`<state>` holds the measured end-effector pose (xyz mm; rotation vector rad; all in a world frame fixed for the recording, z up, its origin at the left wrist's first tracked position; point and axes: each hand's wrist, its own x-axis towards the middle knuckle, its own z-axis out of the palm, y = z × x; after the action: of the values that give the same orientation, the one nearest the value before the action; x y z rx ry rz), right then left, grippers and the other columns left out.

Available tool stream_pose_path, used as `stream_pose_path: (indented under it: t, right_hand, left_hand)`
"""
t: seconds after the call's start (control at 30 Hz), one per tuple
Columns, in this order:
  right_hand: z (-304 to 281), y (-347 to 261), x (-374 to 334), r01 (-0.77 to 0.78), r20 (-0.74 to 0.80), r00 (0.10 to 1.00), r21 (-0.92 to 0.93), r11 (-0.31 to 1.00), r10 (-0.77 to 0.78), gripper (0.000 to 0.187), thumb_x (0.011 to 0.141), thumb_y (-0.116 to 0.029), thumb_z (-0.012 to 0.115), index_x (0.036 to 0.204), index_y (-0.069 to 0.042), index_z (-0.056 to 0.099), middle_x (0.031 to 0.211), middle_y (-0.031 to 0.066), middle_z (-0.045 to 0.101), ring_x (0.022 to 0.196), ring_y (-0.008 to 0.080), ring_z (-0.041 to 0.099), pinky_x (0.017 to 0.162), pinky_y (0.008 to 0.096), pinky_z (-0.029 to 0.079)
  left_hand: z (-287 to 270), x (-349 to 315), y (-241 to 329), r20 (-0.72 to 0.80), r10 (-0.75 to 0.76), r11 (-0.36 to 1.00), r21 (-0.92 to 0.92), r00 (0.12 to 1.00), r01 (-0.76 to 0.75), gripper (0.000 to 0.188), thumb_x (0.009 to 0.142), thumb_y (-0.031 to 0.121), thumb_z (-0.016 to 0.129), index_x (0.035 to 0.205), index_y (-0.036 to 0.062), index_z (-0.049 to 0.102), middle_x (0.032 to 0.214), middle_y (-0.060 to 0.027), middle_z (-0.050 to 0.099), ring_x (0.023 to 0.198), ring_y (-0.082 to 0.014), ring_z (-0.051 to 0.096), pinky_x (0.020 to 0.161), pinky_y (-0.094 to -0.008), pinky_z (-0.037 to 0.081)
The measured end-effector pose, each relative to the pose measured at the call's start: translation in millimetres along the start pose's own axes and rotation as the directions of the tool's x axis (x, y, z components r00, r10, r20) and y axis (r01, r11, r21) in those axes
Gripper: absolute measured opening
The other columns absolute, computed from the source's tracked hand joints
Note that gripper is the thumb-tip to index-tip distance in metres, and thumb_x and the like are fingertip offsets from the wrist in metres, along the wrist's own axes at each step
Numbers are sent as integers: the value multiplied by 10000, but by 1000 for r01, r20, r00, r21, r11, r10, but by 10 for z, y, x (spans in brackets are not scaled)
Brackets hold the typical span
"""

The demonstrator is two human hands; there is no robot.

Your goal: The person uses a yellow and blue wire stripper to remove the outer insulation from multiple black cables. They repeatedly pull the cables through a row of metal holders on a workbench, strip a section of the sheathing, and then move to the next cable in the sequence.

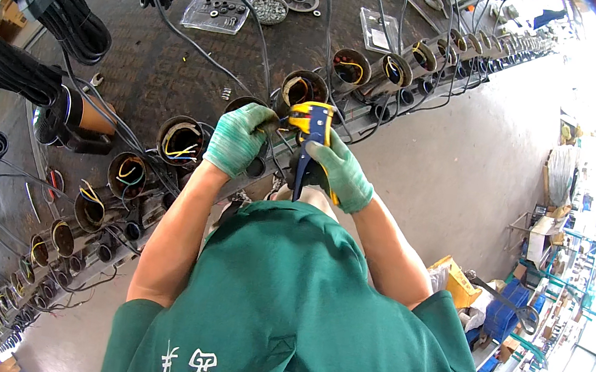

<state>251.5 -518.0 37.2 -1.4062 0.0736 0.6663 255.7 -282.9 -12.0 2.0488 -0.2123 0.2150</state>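
Note:
My right hand, in a green knit glove, is wrapped round the handles of a yellow and dark blue wire stripper. The tool stands with its yellow head away from me and its jaw side toward my left hand. That hand, gloved alike, is closed, its fingertips pinching what looks like a thin wire close to the jaws; the fingers mostly hide it. Just beyond the stripper is an open metal cylinder with wires inside. Left of my left hand stands another cylinder with yellow and pale wires poking out.
A long row of similar cylinders runs along the edge of the dark table. Bundled black cables lie at the left and back. A clear tray of small parts and a bowl of hardware sit on the table. A yellow bin stands at right.

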Motion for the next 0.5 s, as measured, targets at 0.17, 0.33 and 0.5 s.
stream_pose_path:
  t: [0.17, 0.33, 0.5]
  right_hand:
    - [-137, 93, -216, -76, 21, 997, 202, 976, 73, 564, 1017, -309, 691, 1484, -72, 482, 1106, 98, 685, 960, 212, 711, 854, 397, 620]
    - [-245, 1, -289, -51, -30, 998, 220, 974, 59, 635, 988, -315, 713, 1501, -71, 430, 1033, 108, 679, 875, 224, 723, 798, 413, 636]
    - [-512, -52, -211, -42, -88, 994, 190, 981, 60, 650, 976, -323, 735, 1479, -64, 414, 1031, 114, 680, 854, 241, 740, 768, 423, 654]
  left_hand:
    - [5, -10, 47, -9, -16, 999, -30, 1000, 16, 198, 883, 16, 747, 1080, 1, 746, 986, -183, 735, 879, -347, 718, 781, -394, 571]
    - [-87, -3, 160, 115, -34, 999, -13, 993, 35, 231, 891, 114, 806, 1092, 17, 747, 1020, -128, 729, 858, -268, 705, 798, -370, 572]
    - [-112, 60, 416, -29, 68, 979, 192, 997, -62, 349, 858, 240, 861, 1138, 62, 753, 1124, -121, 717, 948, -310, 728, 832, -399, 596]
